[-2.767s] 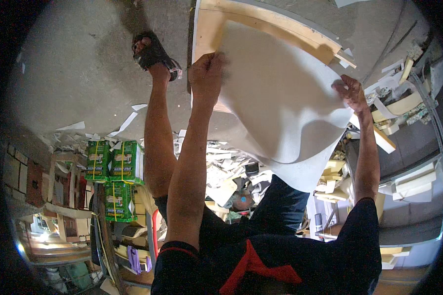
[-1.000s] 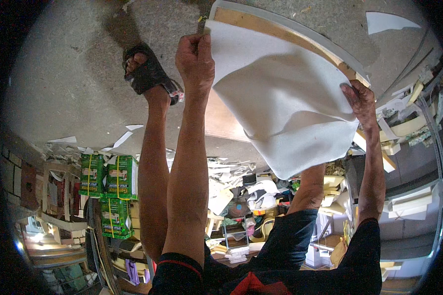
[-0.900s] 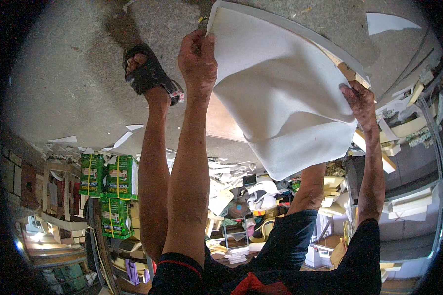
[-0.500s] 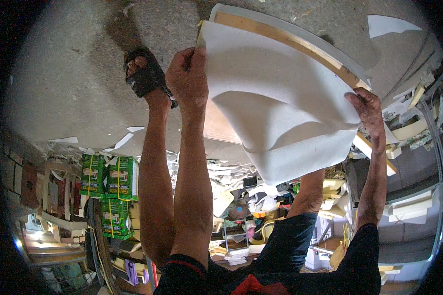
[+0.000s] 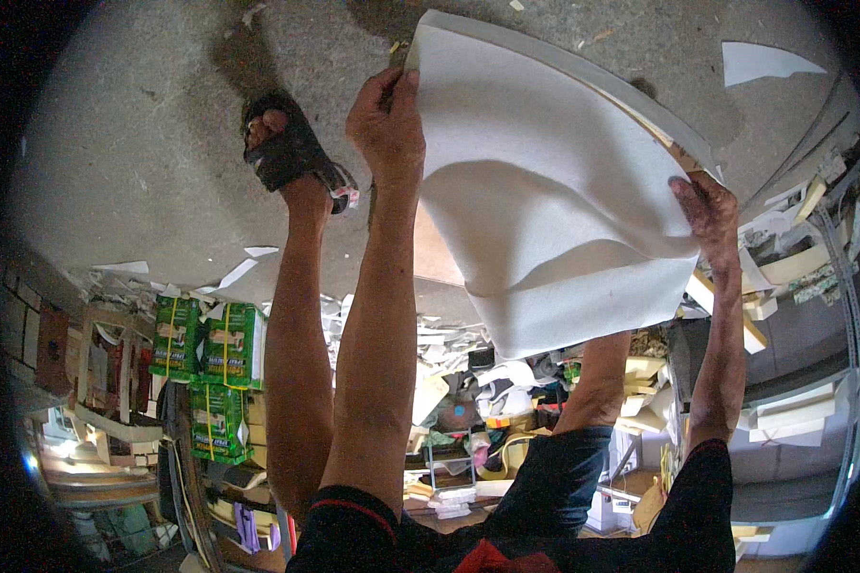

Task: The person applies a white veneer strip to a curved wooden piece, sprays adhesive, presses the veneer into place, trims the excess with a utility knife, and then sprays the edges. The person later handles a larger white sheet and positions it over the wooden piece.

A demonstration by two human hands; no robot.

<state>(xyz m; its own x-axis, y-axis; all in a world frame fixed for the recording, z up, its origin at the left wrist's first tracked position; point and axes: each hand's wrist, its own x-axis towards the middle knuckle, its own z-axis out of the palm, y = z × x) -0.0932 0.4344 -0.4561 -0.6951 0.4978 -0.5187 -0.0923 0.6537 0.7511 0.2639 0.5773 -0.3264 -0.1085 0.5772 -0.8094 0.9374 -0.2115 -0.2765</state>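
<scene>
A large white sheet (image 5: 535, 124), soft and buckled into folds in the middle, spreads between my two hands. My left hand (image 5: 388, 129) pinches its far left corner, fingers closed. At its right edge my right hand (image 5: 707, 212) grips the sheet, thumb on top and the other fingers partly hidden. Beneath lies a tan wooden board (image 5: 435, 246), showing at the left and as a thin sliver along the curved far edge. A pale layer (image 5: 583, 59) sticks out past that far edge. The sheet's near part hangs toward me in a point.
My sandalled foot (image 5: 291, 148) rests on the concrete floor (image 5: 143, 162) left of the sheet. A white offcut (image 5: 764, 63) lies at the far right. Green packs (image 5: 231, 346) are stacked at the left. Foam strips (image 5: 795, 256) and scraps pile up at the right.
My left hand has moved away from me and slightly right, carrying the sheet's corner. The sheet now covers most of the wooden strip at the far edge. My right hand stays nearly in place.
</scene>
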